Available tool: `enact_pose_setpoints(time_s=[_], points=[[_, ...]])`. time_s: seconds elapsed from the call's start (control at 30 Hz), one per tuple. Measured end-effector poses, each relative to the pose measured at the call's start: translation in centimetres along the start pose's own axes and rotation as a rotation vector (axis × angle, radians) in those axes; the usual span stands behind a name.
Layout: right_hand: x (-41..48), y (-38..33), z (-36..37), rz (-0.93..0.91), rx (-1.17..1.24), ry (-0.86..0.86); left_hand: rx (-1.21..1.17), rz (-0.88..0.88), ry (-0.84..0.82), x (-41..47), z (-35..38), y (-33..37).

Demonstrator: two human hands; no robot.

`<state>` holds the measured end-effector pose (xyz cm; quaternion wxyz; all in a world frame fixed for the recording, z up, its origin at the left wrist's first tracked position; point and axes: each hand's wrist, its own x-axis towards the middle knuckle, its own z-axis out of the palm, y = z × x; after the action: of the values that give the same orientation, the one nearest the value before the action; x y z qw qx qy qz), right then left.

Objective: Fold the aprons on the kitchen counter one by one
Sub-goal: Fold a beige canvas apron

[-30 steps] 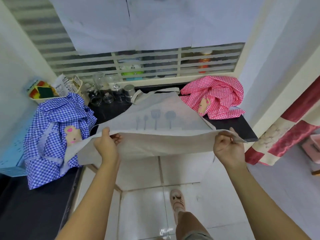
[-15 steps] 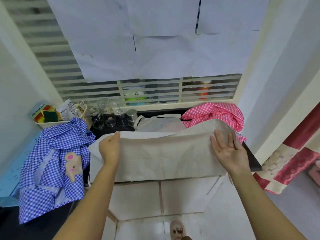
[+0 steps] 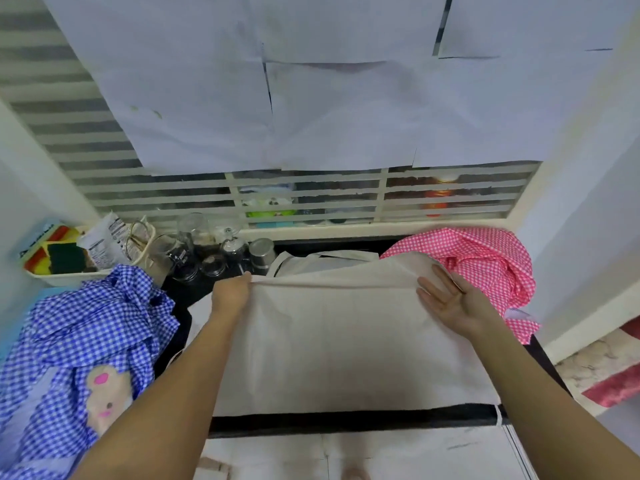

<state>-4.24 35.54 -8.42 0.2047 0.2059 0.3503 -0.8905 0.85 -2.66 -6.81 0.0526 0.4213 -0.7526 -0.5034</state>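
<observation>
On the black counter [image 3: 346,420], straight ahead, the beige apron [image 3: 346,341] lies doubled over, its folded half spread flat from near the front edge back toward the window, with its straps bunched behind the fold. The left hand [image 3: 230,296] grips the far left corner of the fold, fingers curled into the cloth. The right hand [image 3: 453,301] lies open at the far right corner, fingers straight, holding nothing.

That right corner crowds the pink checked apron [image 3: 485,265], heaped against the wall, and the two cloths touch. Off the left edge, the blue checked apron [image 3: 86,323] sprawls in a crumpled pile. Just behind the left hand stand glass jars [image 3: 194,251] and a metal tin [image 3: 262,250], near the fold. A tray of sponges [image 3: 59,261] sits in the far left corner.
</observation>
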Motion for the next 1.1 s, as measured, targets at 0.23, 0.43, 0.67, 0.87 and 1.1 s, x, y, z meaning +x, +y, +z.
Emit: enact_pose_setpoints(time_s=[0.23, 0.43, 0.67, 0.87, 1.1], points=[[4.2, 1.2, 1.8, 0.051, -0.317, 0.004, 0.528, 0.326, -0.482, 1.3, 5.6, -1.4], [0.4, 9.4, 1.0, -0.044, -1.425, -0.283, 1.055, 0.548, -0.820, -3.1, 5.6, -10.7], [-2.6, 14.9, -4.7, -0.293, -2.163, -0.552, 0.999, 0.808, -0.573, -2.8, 0.3, -17.0], [-3.2, 14.8, -5.7, -0.475, -2.216, -0.305, 0.997, 0.588, -0.390, -3.3, -2.9, -17.4], [-7.8, 15.1, -8.2, -0.525, -2.226, -0.290, 0.965, 0.614, -0.521, -8.0, -4.7, -20.7]])
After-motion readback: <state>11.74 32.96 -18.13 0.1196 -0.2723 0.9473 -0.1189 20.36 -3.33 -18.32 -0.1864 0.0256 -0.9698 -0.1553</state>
